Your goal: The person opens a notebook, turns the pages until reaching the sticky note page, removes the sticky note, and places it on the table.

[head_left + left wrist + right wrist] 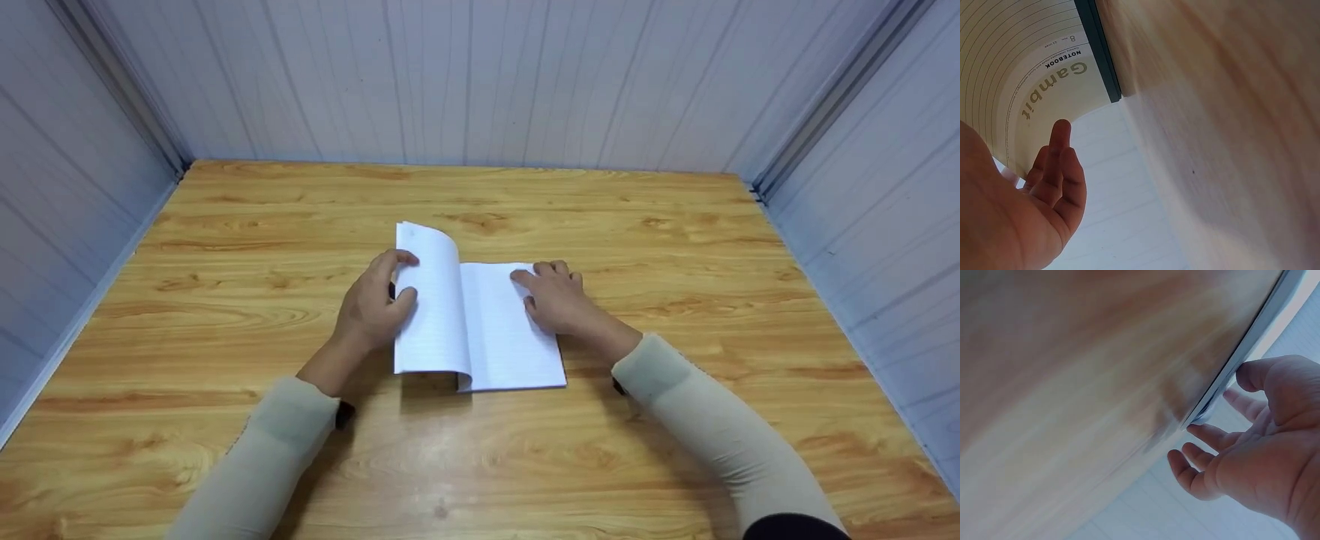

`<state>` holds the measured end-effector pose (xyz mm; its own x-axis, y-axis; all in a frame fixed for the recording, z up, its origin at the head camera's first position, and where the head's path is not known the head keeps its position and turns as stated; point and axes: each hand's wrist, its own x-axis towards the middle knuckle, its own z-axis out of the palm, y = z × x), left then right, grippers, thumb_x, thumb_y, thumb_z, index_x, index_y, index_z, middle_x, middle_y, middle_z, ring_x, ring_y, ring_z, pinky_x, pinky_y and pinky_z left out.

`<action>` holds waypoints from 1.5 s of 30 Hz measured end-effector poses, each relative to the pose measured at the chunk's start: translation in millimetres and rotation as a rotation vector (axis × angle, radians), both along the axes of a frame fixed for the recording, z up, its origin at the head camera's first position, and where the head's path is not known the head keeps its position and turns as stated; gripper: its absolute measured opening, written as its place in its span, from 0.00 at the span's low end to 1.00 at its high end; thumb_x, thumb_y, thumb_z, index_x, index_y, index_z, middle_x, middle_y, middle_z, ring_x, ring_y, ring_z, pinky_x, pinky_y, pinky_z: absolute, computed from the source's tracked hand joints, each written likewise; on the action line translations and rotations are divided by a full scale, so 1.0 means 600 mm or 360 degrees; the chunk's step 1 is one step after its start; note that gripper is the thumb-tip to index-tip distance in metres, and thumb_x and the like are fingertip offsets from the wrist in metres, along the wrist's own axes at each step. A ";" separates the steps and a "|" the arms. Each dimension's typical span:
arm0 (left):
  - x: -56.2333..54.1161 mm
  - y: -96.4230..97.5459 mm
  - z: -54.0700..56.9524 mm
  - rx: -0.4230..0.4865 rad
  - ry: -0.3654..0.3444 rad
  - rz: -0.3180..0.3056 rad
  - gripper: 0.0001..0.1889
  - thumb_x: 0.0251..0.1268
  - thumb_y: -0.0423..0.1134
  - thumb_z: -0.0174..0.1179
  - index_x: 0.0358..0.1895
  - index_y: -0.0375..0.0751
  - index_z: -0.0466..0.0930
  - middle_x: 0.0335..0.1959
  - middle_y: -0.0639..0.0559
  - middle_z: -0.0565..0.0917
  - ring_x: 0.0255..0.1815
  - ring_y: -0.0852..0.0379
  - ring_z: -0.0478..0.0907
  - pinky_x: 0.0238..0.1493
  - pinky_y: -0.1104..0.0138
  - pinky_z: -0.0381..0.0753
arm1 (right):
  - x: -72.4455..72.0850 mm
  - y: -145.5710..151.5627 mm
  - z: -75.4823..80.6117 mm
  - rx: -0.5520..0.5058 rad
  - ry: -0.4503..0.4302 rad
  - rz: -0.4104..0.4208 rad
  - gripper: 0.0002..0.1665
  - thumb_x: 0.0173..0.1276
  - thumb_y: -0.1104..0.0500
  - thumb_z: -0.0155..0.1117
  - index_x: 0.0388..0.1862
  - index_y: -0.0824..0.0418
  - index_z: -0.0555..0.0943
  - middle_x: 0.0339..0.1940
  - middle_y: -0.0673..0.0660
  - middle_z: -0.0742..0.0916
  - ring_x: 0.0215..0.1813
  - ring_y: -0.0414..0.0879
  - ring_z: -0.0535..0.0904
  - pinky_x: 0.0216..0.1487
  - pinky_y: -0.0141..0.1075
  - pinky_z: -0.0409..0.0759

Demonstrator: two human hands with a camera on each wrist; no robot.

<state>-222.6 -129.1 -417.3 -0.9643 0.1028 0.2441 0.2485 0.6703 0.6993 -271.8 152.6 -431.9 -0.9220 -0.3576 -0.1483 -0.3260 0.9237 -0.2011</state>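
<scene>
Notebook (514,356), lined, lies open on the desk (675,240); left hand (371,304) pinches the raised leaves (431,322), right hand (559,300), loosely spread, rests on the flat page (495,315). Risk: a slackening pinch could let the leaves spring back, or a hard pull crease them (they bow visibly). Lettering (1053,90) under the leaves: "Gambit", "NOTEBOOK", "8"; finer print unclear.

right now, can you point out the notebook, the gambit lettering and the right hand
Notebook (514,337): head view, on its flat right-hand page.
Gambit lettering (1045,86): left wrist view, on the letter m.
Right hand (556,301): head view, on the back of the hand.
</scene>
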 end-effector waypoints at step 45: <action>0.003 -0.001 0.001 0.0023 0.0001 0.0027 0.21 0.58 0.40 0.51 0.57 0.45 0.71 0.47 0.47 0.77 0.34 0.51 0.72 0.35 0.63 0.67 | -0.010 0.000 0.008 -0.0620 0.0095 -0.0247 0.51 0.59 0.67 0.64 0.77 0.58 0.49 0.68 0.67 0.62 0.63 0.57 0.71 0.66 0.47 0.70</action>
